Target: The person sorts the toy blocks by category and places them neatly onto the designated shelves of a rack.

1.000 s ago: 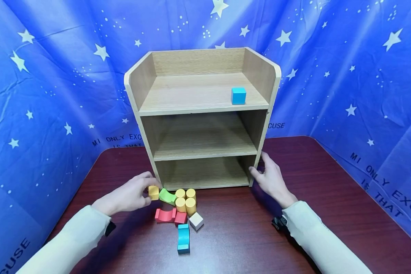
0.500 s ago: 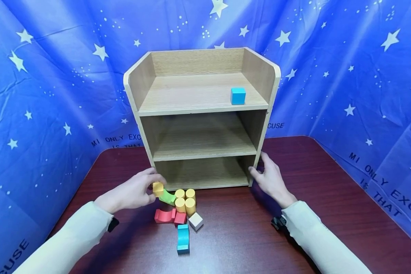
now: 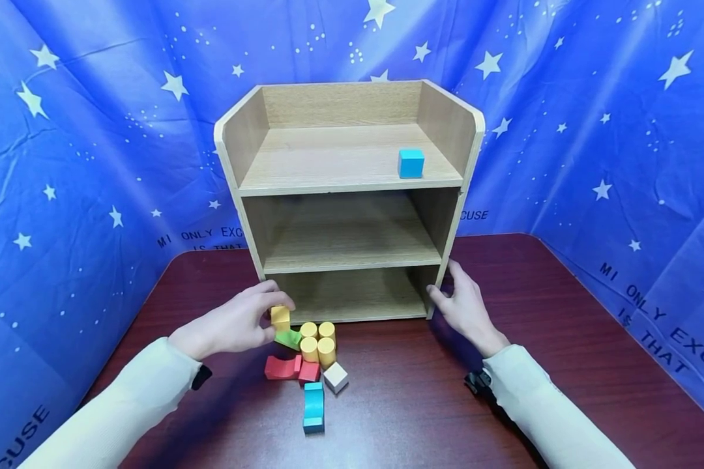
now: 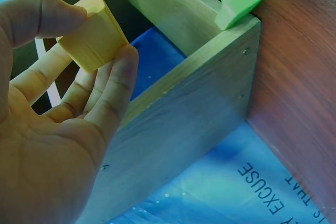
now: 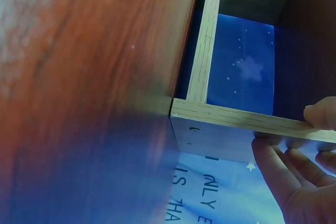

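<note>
one yellow block [image 3: 279, 316] is pinched in the left hand [image 3: 234, 322] i watch, lower left of centre in my head view; at lower right, the right hand [image 3: 466, 309] grips the shelf [image 3: 352, 190] by its side.

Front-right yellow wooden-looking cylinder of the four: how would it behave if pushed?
Likely stiff: the yellow wooden-looking cylinder has straight sides and a crisp rim. It stands upright, so a low push probably slides it; knocked over, its round side may let it roll. Neighbouring yellow cylinders stand close, so may get bumped.
</note>
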Demonstrator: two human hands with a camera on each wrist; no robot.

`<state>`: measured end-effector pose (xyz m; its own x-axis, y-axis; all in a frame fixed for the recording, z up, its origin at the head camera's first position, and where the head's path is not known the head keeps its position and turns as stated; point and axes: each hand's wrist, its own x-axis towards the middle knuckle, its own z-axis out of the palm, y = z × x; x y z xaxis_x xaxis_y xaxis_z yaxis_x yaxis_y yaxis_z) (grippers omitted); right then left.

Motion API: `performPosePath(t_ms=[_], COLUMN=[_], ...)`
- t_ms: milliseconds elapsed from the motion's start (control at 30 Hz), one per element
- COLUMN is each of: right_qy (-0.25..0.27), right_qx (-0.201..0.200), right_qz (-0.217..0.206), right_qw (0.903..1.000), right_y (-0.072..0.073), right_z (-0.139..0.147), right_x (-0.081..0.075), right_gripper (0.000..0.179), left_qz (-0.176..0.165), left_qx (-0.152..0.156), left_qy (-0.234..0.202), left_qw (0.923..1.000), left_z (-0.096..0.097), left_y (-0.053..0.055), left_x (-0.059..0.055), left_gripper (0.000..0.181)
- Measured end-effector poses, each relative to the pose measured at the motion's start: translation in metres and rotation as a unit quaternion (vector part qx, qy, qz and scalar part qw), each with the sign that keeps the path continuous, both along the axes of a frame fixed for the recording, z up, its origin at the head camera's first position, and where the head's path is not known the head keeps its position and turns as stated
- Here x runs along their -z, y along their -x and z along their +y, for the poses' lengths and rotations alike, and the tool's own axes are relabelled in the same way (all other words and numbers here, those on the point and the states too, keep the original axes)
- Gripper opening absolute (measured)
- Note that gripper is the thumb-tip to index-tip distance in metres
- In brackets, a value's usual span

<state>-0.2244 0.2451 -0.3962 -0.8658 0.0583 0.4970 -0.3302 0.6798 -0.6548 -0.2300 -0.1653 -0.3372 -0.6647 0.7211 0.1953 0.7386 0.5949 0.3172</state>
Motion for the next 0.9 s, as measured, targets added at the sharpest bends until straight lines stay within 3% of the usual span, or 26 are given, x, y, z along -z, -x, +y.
performPosePath(t_ms=[433,667,900], right_qy=[0.004,0.001,0.001], right_qx=[0.002,0.001,0.000], right_qz=[-0.007,-0.004,-0.004], right_qw=[1.0000,1.0000,1.0000], right_y=[-0.001,-0.001,0.000], right_z=[-0.001,-0.001,-0.001], right_x=[0.000,0.000,0.000], right_gripper=[0.052,0.052,0.052], left_qz=[-0.012,0.015,0.016], left_qx=[0.015,0.027,0.034], left_qy=[0.013,0.018,0.015], left_qw=[0.9997,0.9994,0.9992], left_z=[0.016,0.027,0.035], left_y=[-0.002,-0.001,-0.003], left_x=[-0.013,-0.024,-0.040], left_gripper=[0.045,0.045,0.044])
